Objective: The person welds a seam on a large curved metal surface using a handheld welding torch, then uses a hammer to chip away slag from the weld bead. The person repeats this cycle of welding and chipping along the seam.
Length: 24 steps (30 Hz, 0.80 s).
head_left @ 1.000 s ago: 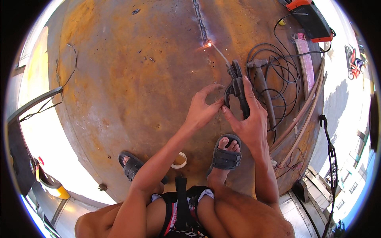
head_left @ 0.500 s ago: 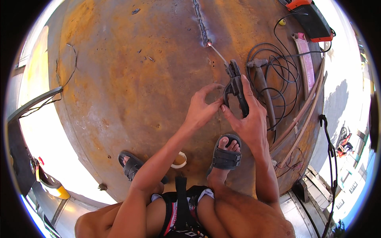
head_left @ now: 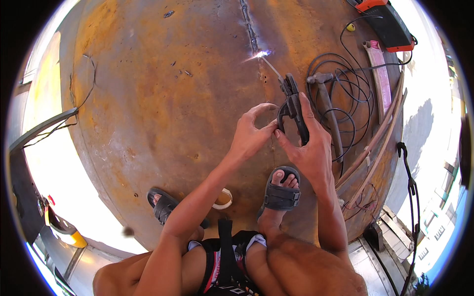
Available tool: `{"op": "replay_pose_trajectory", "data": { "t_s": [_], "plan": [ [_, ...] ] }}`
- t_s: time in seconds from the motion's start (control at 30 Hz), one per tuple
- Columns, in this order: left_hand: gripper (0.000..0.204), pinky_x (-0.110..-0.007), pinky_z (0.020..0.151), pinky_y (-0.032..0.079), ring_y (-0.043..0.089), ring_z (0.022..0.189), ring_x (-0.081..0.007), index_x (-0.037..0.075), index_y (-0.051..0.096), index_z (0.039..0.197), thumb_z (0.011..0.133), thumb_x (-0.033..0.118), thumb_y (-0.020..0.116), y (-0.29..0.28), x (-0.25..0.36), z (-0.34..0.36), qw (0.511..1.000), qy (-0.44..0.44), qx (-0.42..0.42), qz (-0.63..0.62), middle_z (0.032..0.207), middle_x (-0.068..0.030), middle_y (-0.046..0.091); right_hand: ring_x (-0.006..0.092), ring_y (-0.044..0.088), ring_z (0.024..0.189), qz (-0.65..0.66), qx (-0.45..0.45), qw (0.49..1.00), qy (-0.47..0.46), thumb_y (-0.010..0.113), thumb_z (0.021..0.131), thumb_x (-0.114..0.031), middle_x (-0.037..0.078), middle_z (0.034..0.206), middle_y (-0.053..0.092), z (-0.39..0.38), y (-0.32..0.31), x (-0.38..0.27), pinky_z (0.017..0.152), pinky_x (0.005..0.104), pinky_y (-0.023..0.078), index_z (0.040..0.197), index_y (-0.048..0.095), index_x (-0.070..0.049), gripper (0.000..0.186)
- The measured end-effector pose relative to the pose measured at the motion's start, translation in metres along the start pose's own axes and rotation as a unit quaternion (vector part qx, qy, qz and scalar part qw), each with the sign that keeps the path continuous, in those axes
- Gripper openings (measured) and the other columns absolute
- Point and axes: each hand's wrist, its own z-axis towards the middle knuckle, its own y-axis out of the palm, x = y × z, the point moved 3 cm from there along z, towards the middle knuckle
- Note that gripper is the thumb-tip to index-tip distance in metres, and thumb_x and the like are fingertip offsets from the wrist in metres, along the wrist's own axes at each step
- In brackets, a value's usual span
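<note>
Forward, the electrode holder [head_left: 296, 105] juts beyond the right hand [head_left: 313, 144], whose grip clamps it.

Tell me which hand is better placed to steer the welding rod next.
Probably the right hand: it grips the electrode holder, whose welding rod reaches the bright arc. The left hand only seems to touch the holder's curved lever.

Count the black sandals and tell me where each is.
2: the left sandal, partly hidden behind the left forearm, and the right sandal, below and left of the right hand in the picture.
</note>
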Motion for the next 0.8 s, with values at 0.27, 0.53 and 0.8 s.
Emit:
{"op": "replay_pose_trajectory", "data": {
  "t_s": [0.27, 0.53, 0.8],
  "plan": [
    [0.053, -0.046, 0.123, 0.043, 0.065, 0.138, -0.0273, -0.001, 0.072, 0.142, 0.094, 0.021, 0.078, -0.002, -0.002, 0.0, 1.0, 0.015, -0.007, 0.01, 0.142, -0.0219, 0.075, 0.0324, 0.079, 0.118, 0.003, -0.002, 1.0, -0.002, 0.09, 0.09, -0.015, 0.024, 0.133, 0.077, -0.001, 0.001, 0.003, 0.099, 0.0414, 0.06, 0.173, 0.043, -0.008, 0.095],
    [0.051, -0.044, 0.121, 0.045, 0.064, 0.138, -0.0243, -0.004, 0.071, 0.141, 0.099, 0.025, 0.077, -0.001, 0.002, 0.0, 1.0, 0.016, -0.006, 0.011, 0.139, -0.0214, 0.076, 0.0308, 0.08, 0.113, -0.011, 0.029, 0.999, -0.012, 0.091, 0.087, -0.016, 0.021, 0.131, 0.079, -0.002, 0.002, 0.002, 0.092, 0.0401, 0.061, 0.173, 0.043, -0.011, 0.099],
    [0.054, -0.045, 0.124, 0.043, 0.064, 0.14, -0.0269, -0.006, 0.071, 0.142, 0.101, 0.029, 0.077, -0.002, 0.011, 0.004, 0.999, -0.049, -0.009, -0.019, 0.139, -0.0226, 0.076, 0.0418, 0.077, 0.104, 0.001, 0.032, 0.999, -0.005, 0.091, 0.088, -0.021, 0.023, 0.118, 0.077, 0.007, -0.001, 0.0, 0.092, 0.0474, 0.06, 0.172, 0.043, -0.011, 0.097]
  ]
}}
